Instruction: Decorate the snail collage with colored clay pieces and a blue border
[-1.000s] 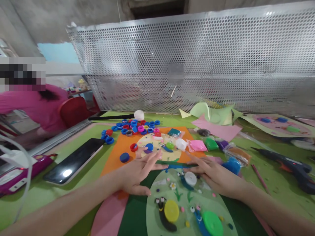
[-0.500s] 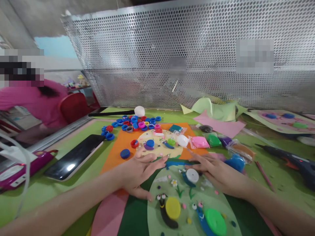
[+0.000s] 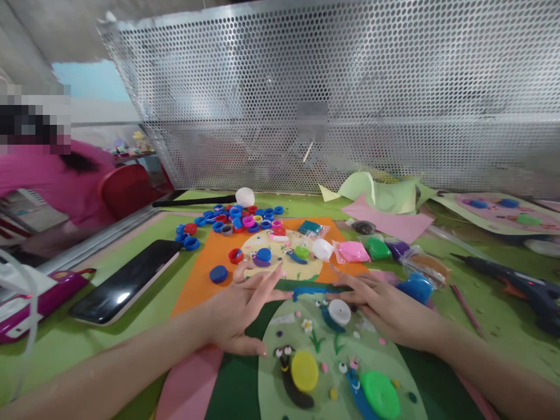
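Two hands, palms down on the bench (image 3: 87, 344). Left hand (image 3: 238, 309): grip wide, fingers spread, holding nothing. Right hand (image 3: 385, 309): same, flat and empty. Fingertips of both at opposite ends of one blue clay strip (image 3: 312, 290), which lies between the hands at the top edge of one pale green oval sheet (image 3: 271, 391). Three cap snails on that sheet: white cap (image 3: 339, 312) just beside right hand, yellow cap (image 3: 305, 371) and green cap (image 3: 377, 394) nearer the camera. One phone (image 3: 126, 282) left of left hand. One glue gun (image 3: 520, 286) far right. Bottle caps (image 3: 236, 220) heaped beyond, too many to count. One person in pink (image 3: 52, 181) at far left.
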`<state>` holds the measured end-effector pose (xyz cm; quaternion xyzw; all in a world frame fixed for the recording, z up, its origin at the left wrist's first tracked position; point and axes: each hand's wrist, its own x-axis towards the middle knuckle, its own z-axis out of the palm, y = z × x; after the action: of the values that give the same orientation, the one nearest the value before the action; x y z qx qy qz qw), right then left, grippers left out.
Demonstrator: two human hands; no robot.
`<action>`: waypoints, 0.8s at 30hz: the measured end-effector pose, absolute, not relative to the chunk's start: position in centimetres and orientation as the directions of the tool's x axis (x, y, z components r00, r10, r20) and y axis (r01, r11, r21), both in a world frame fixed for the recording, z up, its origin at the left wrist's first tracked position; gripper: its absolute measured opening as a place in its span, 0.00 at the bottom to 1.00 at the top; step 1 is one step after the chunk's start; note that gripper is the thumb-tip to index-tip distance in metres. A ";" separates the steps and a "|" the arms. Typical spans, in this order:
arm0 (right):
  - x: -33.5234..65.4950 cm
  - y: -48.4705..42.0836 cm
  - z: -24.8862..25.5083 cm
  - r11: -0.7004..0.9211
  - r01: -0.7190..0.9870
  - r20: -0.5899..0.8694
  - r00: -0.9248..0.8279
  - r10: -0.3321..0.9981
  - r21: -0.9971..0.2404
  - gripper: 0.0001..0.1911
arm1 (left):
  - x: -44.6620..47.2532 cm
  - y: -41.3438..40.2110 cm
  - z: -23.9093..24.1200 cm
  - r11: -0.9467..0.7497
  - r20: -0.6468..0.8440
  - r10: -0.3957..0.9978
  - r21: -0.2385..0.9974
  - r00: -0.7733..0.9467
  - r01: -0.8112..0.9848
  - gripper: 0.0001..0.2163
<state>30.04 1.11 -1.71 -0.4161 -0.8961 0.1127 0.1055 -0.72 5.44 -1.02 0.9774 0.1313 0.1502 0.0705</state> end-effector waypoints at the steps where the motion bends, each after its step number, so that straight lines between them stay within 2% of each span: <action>1: 30.1 1.1 -1.8 0.630 0.719 0.098 -0.633 0.768 -0.294 0.32 | -0.6 5.4 -1.0 -0.955 0.279 0.282 0.177 0.918 0.239 0.40; 5: 30.1 0.9 -1.8 0.639 0.708 0.096 -0.644 0.759 -0.300 0.34 | -0.7 5.5 -1.0 -0.954 0.321 0.288 0.184 0.902 0.238 0.40; 11: 30.2 1.0 -2.0 0.668 0.686 0.140 -0.660 0.738 -0.289 0.37 | -1.1 5.7 -1.4 -0.925 0.421 0.360 0.280 0.833 0.258 0.42; 19: 30.2 0.9 -2.1 0.657 0.696 0.142 -0.648 0.749 -0.290 0.34 | -1.0 5.5 -2.0 -0.938 0.363 0.335 0.217 0.869 0.271 0.41; 24: 30.2 0.8 -1.8 0.658 0.701 0.131 -0.651 0.748 -0.276 0.35 | -1.0 5.4 -1.9 -0.936 0.368 0.348 0.190 0.862 0.297 0.42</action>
<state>30.18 0.81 -1.84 -0.4012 -0.9028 0.1009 0.1172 -1.03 5.36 -1.85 0.9628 0.1676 0.2020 0.0636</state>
